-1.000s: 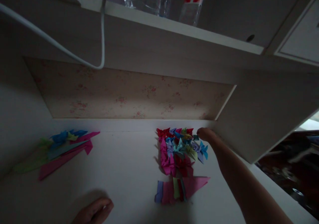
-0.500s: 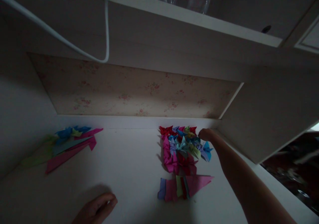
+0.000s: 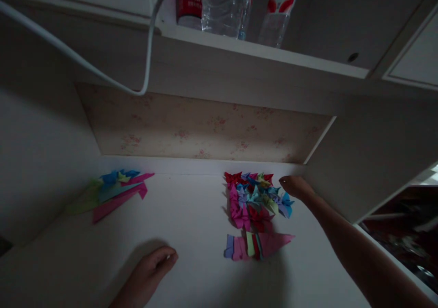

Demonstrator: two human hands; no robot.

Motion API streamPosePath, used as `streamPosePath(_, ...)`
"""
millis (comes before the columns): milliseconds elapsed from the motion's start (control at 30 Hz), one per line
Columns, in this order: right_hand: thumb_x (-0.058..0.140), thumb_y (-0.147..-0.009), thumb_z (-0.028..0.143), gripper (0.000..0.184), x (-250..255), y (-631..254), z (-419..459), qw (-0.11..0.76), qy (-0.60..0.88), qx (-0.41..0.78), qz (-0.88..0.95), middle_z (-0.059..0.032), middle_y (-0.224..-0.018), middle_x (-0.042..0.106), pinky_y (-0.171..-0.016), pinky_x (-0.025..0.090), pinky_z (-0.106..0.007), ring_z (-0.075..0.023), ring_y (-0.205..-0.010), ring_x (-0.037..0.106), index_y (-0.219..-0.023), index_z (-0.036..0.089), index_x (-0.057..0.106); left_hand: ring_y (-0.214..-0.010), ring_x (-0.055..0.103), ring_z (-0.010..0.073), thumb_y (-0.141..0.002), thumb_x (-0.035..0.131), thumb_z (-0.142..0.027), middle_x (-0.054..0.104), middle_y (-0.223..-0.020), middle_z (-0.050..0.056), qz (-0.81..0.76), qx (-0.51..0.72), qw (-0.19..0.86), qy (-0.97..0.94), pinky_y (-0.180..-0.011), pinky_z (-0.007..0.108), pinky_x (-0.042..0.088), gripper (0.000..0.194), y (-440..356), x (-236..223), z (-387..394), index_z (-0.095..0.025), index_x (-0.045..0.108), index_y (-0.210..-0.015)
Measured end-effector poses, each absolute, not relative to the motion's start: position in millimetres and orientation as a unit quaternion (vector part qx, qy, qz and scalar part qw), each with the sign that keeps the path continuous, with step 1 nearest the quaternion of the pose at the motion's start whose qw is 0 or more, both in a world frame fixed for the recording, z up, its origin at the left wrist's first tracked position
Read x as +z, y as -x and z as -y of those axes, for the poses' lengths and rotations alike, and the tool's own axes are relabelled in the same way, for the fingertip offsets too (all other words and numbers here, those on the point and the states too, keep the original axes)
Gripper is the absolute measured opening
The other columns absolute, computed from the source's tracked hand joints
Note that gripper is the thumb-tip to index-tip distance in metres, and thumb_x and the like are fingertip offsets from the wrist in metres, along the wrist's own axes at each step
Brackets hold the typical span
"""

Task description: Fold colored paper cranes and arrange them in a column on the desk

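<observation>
My left hand is just above the white tabletop at the front, fingers curled toward the thumb, with nothing visible in it. At the back right, my right hand is beside a cluster of folded paper figures in red, pink, blue and green. Its fingers are closed, and whatever may be between the fingertips is too small or hidden to make out. In front of that cluster lies a row of flat folded paper pieces, pink, green, red and lilac. Further left are more folded papers, pink, teal, green and blue.
A white cable hangs across the upper left. Overhead, a shelf holds clear plastic bottles and a red-labelled container. Flowered wallpaper backs the table, with side panels at both ends.
The view has tilted up, showing more of the shelf and bottles. My right hand has shifted slightly right, away from the paper figures. My left hand stays curled above the table.
</observation>
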State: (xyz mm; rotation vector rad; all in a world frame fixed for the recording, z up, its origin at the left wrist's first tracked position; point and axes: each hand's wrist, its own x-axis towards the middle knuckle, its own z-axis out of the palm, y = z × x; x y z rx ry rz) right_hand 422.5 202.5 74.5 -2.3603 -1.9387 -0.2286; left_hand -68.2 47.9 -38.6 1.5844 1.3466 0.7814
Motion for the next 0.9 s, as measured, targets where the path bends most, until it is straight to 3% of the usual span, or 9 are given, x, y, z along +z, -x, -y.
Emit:
streamPosePath(133, 0.044, -0.091, 0.031, 0.032, 75.4, -393.0, -159.6, 0.062, 0.756, -0.058, 0.649, -0.0084, -0.097, 0.075, -0.072, 0.045, -0.029, -0.0246, -0.087, 0.069, -0.104, 0.026, 0.072, -0.070, 0.052, 0.0170, -0.084, 0.051, -0.049, 0.057, -0.071, 0.000, -0.538, 0.327, 0.433, -0.646, -0.064, 0.023, 0.040, 0.034, 64.9, -28.8, -43.7, -0.019, 0.064, -0.075)
streamPosePath(200, 0.042, -0.091, 0.036, 0.035, 67.7, -368.5, -131.5, 0.114, 0.745, -0.031, 0.656, -0.0070, -0.096, 0.075, -0.072, 0.046, -0.028, -0.0233, -0.085, 0.069, -0.108, 0.026, 0.071, -0.069, 0.052, 0.0166, -0.084, 0.052, -0.047, 0.057, -0.070, 0.000, -0.535, 0.330, 0.430, -0.648, -0.064, 0.023, 0.040, 0.032, 64.5, -27.6, -42.0, -0.019, 0.064, -0.075)
streamPosePath(333, 0.043, -0.089, 0.044, 0.039, 35.4, -295.8, -73.3, 0.286, 0.668, 0.135, 0.673, -0.0064, -0.091, 0.075, -0.071, 0.047, -0.029, -0.0235, -0.081, 0.068, -0.101, 0.022, 0.073, -0.068, 0.052, 0.0160, -0.084, 0.052, -0.044, 0.057, -0.069, -0.001, -0.526, 0.347, 0.431, -0.646, -0.063, 0.023, 0.039, 0.030, 64.4, -30.3, -39.9, -0.018, 0.064, -0.075)
streamPosePath(467, 0.044, -0.088, 0.042, 0.037, -4.1, -204.2, -32.7, 0.343, 0.593, 0.297, 0.665, -0.0026, -0.069, 0.070, -0.056, 0.043, -0.026, -0.0192, -0.061, 0.062, -0.092, 0.018, 0.073, -0.070, 0.055, 0.0166, -0.082, 0.053, -0.043, 0.060, -0.070, 0.000, -0.519, 0.363, 0.429, -0.644, -0.066, 0.024, 0.041, 0.028, 63.2, -30.9, -37.1, -0.018, 0.064, -0.076)
streamPosePath(567, 0.042, -0.090, 0.037, 0.035, -22.7, -147.4, -15.0, 0.340, 0.552, 0.337, 0.682, -0.0018, -0.069, 0.070, -0.055, 0.039, -0.024, -0.0166, -0.058, 0.060, -0.089, 0.020, 0.073, -0.071, 0.057, 0.0170, -0.083, 0.052, -0.043, 0.063, -0.071, 0.000, -0.515, 0.376, 0.417, -0.648, -0.067, 0.024, 0.043, 0.029, 61.2, -30.6, -32.1, -0.018, 0.065, -0.077)
streamPosePath(700, 0.044, -0.088, 0.022, 0.028, -28.3, -115.3, 0.0, 0.282, 0.546, 0.219, 0.758, -0.0008, -0.076, 0.072, -0.062, 0.037, -0.023, -0.0162, -0.068, 0.064, -0.080, 0.025, 0.070, -0.076, 0.062, 0.0183, -0.083, 0.051, -0.042, 0.068, -0.075, 0.002, -0.511, 0.380, 0.400, -0.659, -0.069, 0.024, 0.046, 0.030, 59.3, -31.0, -28.6, -0.017, 0.067, -0.078)
streamPosePath(900, 0.040, -0.090, 0.017, 0.029, -27.4, -122.0, 5.0, 0.260, 0.510, 0.200, 0.795, 0.0013, -0.077, 0.070, -0.067, 0.036, -0.019, -0.0120, -0.073, 0.064, -0.077, 0.024, 0.064, -0.078, 0.066, 0.0183, -0.086, 0.046, -0.036, 0.072, -0.080, 0.004, -0.619, 0.301, 0.233, -0.686, -0.069, 0.024, 0.049, 0.030, 95.3, -12.1, -80.3, -0.017, 0.069, -0.083)
